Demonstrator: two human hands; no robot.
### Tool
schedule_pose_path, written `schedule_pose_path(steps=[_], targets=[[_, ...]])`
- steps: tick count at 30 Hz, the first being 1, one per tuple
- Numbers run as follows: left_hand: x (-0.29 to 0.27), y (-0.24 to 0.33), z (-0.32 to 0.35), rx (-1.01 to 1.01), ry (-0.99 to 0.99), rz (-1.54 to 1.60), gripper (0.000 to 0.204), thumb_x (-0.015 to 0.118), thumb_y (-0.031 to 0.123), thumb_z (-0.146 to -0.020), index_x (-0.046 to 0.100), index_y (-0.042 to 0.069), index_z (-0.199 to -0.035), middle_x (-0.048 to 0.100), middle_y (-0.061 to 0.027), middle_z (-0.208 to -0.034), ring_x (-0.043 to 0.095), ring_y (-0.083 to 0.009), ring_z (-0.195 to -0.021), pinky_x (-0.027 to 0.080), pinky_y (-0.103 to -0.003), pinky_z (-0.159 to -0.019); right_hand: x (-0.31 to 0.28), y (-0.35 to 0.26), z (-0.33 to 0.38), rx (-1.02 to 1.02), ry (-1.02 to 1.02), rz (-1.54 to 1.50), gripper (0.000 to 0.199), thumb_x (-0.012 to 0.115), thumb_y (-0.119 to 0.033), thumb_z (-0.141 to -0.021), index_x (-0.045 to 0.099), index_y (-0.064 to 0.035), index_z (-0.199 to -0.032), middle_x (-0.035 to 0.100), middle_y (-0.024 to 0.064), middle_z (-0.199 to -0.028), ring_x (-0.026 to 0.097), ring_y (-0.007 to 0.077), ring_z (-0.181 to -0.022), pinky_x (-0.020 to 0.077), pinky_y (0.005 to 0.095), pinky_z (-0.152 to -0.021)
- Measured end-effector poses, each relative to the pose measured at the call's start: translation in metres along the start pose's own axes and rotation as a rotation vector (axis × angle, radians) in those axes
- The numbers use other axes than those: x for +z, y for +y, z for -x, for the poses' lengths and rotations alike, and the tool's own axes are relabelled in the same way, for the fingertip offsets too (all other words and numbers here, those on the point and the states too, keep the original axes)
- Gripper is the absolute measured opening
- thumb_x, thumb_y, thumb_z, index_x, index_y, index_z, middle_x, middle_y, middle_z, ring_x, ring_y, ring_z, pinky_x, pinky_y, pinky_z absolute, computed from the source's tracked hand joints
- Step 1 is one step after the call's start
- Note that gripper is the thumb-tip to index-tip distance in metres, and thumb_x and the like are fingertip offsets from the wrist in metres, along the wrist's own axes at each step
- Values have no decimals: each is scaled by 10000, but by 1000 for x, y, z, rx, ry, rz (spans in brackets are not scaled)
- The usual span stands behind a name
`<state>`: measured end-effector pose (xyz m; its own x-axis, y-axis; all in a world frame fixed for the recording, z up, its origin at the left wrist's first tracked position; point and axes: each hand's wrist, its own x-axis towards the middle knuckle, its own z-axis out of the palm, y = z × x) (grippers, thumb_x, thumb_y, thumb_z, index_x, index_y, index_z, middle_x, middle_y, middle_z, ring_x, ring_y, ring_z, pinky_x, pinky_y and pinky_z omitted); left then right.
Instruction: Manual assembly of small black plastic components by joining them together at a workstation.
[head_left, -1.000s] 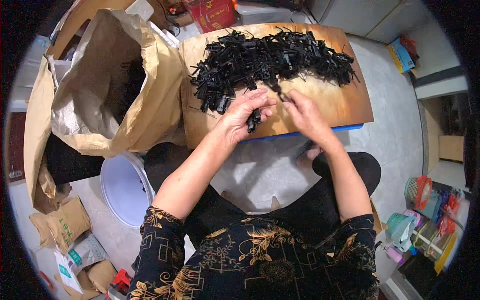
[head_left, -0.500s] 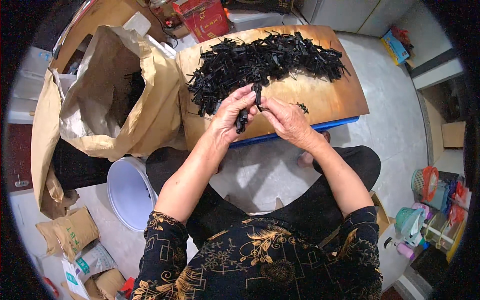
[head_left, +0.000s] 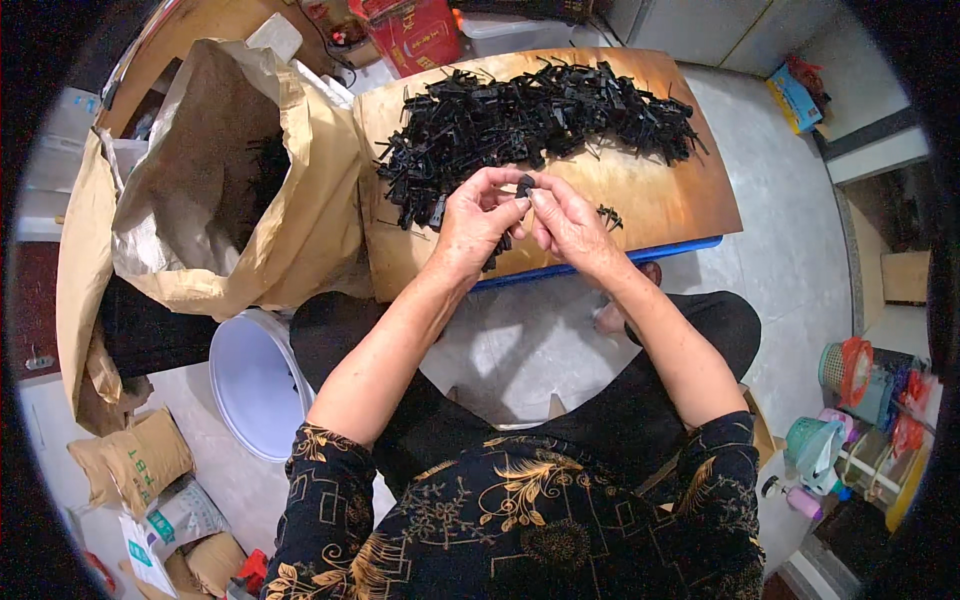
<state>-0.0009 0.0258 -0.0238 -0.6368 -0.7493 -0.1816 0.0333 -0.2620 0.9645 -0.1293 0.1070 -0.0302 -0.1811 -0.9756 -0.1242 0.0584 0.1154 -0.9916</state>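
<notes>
Both hands meet over the near edge of a wooden board (head_left: 660, 205), in front of a long heap of black plastic parts (head_left: 540, 115). A small black plastic part (head_left: 525, 185) is pinched between the fingers of my left hand (head_left: 478, 222). More black pieces show beneath that palm, partly hidden. My right hand (head_left: 572, 222) is closed at the same part, thumb and fingertips pressed against it. Just right of that hand lies a little cluster of thin black bits (head_left: 609, 216) on the board.
To the left stands a large open brown paper sack (head_left: 330, 200) with black parts inside. A white bucket (head_left: 255, 385) sits below it on the floor. Under the board shows a blue edge (head_left: 690, 246). Baskets and bags (head_left: 815, 440) line the right side, and a red box (head_left: 405, 35) stands behind.
My hands have come closer together, and the right fingers now press on the part. The part held upright before now sits lower between the fingertips. The view has shifted slightly.
</notes>
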Motion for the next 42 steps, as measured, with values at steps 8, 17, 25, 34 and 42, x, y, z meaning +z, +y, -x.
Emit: schedule_pose_path(steps=[8,17,25,34,42], targets=[[-2,-10,-5,48,12,-88,272,614,38,-802,565,29,-1070,576,-11,-749,525,-58,-581,428,-192,-508,6,1,-4,72,53,2,396,403,-336,-951,416,-77,-1250,425,-59,-594,374,21,-486,296,176,-419],[1,-26,-11,369,197,-511,254,602,9,-764,599,51,-1015,608,-51,-783,580,-146,-665,471,-271,-608,13,13,-17,126,101,0,339,424,-289,-947,430,-113,-1237,396,-62,-589,344,24,-457,282,181,-389],[-5,-23,-24,278,151,-510,258,598,-3,-761,544,52,-1007,585,-66,-730,586,-147,-636,481,-279,-575,2,15,-30,254,34,-170,305,432,-260,-947,452,-114,-1213,431,-52,-617,349,25,-457,281,180,-386],[-21,17,-21,-127,26,208,329,557,63,-852,444,36,-1160,643,-104,-892,569,-82,-571,448,-180,-491,-15,1,-21,10,7,-52,181,538,-203,-903,512,-61,-1013,583,9,-776,449,18,-482,334,144,-416],[-22,15,-6,-181,-166,239,391,594,83,-832,471,27,-1199,599,-51,-854,558,-81,-560,455,-182,-487,-21,-8,-16,41,-68,-236,182,574,-198,-883,517,-71,-1000,577,3,-721,445,14,-467,328,134,-410]])
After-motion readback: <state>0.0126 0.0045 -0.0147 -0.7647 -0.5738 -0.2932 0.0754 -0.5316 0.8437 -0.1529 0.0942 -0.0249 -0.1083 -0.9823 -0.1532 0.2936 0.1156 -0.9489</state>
